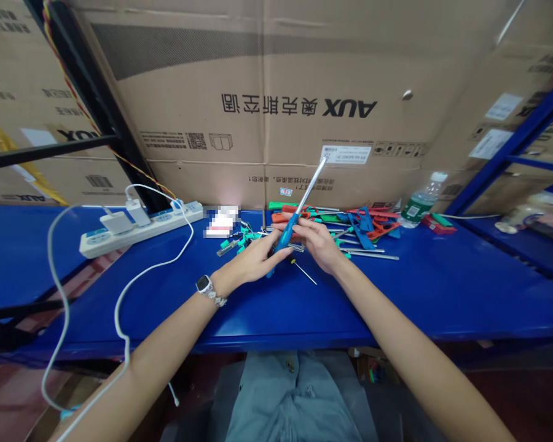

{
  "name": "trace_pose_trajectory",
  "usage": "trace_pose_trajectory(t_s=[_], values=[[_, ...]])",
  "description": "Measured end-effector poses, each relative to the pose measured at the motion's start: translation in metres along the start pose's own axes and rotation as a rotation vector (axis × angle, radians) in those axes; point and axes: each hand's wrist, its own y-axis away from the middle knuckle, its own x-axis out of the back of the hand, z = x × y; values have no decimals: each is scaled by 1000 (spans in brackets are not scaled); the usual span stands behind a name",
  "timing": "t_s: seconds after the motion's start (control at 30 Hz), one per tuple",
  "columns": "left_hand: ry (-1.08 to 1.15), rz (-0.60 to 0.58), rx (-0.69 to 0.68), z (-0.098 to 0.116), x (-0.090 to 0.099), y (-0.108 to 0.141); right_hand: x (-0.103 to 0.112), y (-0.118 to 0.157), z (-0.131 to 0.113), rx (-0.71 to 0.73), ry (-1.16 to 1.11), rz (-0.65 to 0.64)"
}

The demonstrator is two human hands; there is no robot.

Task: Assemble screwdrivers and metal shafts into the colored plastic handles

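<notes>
A long screwdriver (286,232) with a blue handle and a silver shaft slants up and away above the table. Around the lower part of its handle is my left hand (257,256), thumb laid across the blue grip; its other fingers are partly hidden. My right hand (320,244) has its fingers on the upper end of the handle, near the shaft. A small screwdriver (306,274) with a yellow-and-black end lies just below the hands. Behind them is a pile of tools with red, blue and green handles (364,224), partly covered by my hands.
On the blue table (258,319), a white power strip (142,230) with chargers and loose white cables stands at left. A water bottle (421,201) and a small red box (439,224) are at right. A large cardboard box (276,67) rises behind.
</notes>
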Motion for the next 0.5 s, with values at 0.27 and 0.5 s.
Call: trace_pose_trajectory(t_s=[0.27, 0.5], values=[[-90, 23, -2, -2, 3, 0, 4, -3, 3, 26, 75, 39], [-134, 49, 3, -4, 9, 1, 1, 0, 5, -4, 1, -15]])
